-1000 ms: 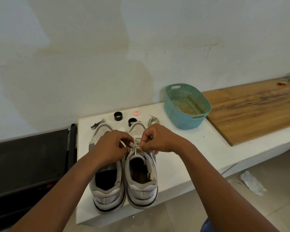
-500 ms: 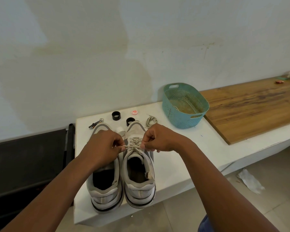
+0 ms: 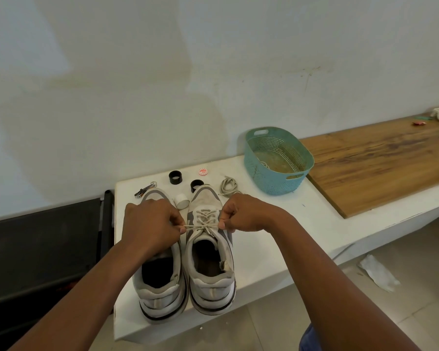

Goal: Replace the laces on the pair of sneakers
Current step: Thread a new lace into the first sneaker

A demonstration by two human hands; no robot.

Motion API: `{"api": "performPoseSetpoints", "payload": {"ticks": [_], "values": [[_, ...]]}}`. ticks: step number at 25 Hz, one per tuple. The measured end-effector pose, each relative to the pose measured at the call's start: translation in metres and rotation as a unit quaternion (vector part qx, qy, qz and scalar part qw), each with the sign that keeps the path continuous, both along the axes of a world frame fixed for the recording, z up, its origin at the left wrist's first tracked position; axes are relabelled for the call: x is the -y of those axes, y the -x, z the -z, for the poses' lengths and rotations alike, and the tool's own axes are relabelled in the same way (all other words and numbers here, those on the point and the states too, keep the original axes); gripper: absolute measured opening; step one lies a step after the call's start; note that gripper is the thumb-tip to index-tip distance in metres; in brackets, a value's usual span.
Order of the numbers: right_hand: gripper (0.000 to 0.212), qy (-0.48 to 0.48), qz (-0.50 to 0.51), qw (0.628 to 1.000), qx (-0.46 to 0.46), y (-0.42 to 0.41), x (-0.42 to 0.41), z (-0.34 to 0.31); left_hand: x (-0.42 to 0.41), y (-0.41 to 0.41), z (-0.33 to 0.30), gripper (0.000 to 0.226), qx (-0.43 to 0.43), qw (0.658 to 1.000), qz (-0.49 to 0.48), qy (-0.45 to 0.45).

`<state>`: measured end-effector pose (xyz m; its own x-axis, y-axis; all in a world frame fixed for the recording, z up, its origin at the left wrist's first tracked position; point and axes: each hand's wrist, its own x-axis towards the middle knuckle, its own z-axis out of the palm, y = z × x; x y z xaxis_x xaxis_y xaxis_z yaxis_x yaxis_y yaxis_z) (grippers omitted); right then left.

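Two hands are tightening the lace (image 3: pixel 203 226): left hand (image 3: pixel 151 225) and right hand (image 3: pixel 243 214) are each pinching one end over the right sneaker (image 3: pixel 209 249) near the bench's (image 3: pixel 264 249) front edge; pulling both evenly should be seating the knot.

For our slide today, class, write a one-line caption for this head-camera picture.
Two hands, left hand and right hand, pull the lace tight across the right-side sneaker on a white table.
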<state>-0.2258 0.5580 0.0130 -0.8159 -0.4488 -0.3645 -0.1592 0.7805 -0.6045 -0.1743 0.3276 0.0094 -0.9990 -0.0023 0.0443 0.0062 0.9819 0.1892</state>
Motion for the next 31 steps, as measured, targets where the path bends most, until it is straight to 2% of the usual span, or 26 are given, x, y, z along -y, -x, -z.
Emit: {"api": "performPoseSetpoints", "payload": {"ticks": [4, 7, 10, 14, 17, 19, 22, 26, 31], "values": [[0.014, -0.010, -0.008, 1.000, -0.003, 0.000, 0.000, 0.001, -0.002, 0.000, 0.001, 0.007, 0.002, 1.000, -0.014, -0.011], [0.012, 0.007, 0.005, 1.000, -0.002, 0.001, -0.002, 0.003, 0.001, -0.001, 0.003, 0.007, 0.020, 0.999, 0.011, -0.036], [0.010, 0.058, 0.014, 0.998, 0.019, 0.001, -0.004, 0.003, 0.008, 0.001, 0.005, 0.002, 0.059, 0.991, 0.053, -0.111], [0.012, 0.091, 0.036, 0.995, 0.017, 0.001, -0.001, 0.004, 0.004, 0.006, 0.006, 0.031, 0.054, 0.976, 0.070, -0.201], [0.009, 0.105, 0.082, 0.991, -0.015, 0.003, 0.002, 0.007, -0.009, 0.008, 0.008, 0.032, 0.016, 0.971, 0.074, -0.226], [0.010, 0.094, 0.129, 0.984, -0.073, 0.004, -0.001, 0.006, -0.017, 0.010, 0.009, 0.032, -0.010, 0.967, 0.074, -0.243], [0.010, 0.079, 0.187, 0.965, -0.168, 0.016, -0.013, -0.005, -0.040, 0.024, 0.003, 0.038, -0.034, 0.968, 0.097, -0.231], [0.019, 0.031, 0.224, 0.936, -0.269, 0.063, -0.049, -0.023, -0.095, 0.061, -0.012, 0.055, -0.030, 0.964, 0.192, -0.180], [0.019, -0.065, 0.196, 0.947, -0.244, 0.131, -0.092, -0.020, -0.148, 0.102, -0.006, 0.074, 0.005, 0.964, 0.241, -0.114]]}}
